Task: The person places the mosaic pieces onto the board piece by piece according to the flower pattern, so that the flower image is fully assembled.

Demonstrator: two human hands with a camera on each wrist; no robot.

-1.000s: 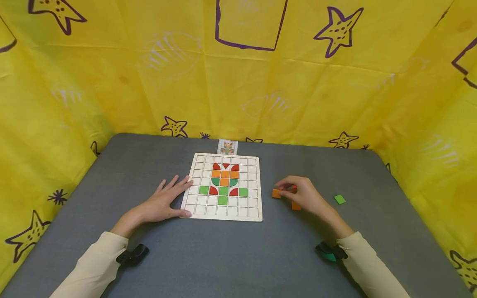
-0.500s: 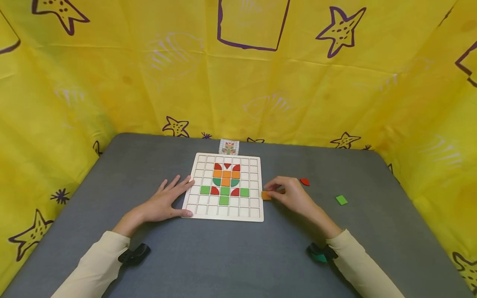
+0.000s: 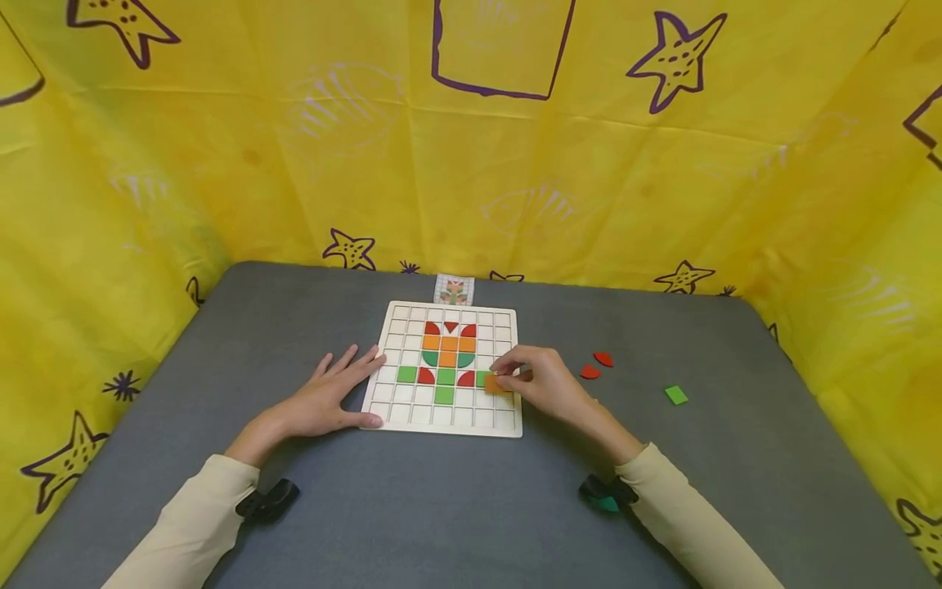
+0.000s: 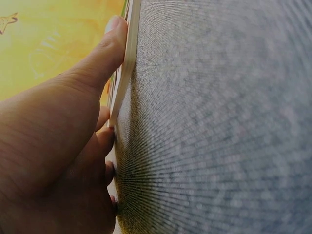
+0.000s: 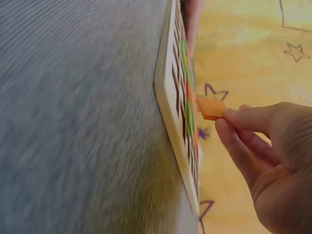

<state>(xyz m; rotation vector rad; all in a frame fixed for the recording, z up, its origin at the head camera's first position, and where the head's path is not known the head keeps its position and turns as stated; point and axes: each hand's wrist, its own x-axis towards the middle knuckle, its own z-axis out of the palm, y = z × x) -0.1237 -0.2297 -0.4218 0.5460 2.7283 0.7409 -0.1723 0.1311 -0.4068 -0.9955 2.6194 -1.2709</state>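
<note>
On the grey table lies a square wooden grid board. Its cells hold red, orange and green tiles laid out like a flower. My right hand pinches an orange square tile between thumb and fingertips, over the board's right part. In the head view this tile overlaps a light green square tile on the board. My left hand is spread at the board's left side, its thumb on the near left corner and a fingertip on the left edge.
Two red curved tiles and a green tile lie to the right of the board. A dark green piece shows by the right wrist strap. A small pattern card stands behind the board, before a yellow cloth.
My right hand has carried the orange tile leftward from the table to over the board. Two red tiles it had covered now show. My left hand has stayed at the board.
</note>
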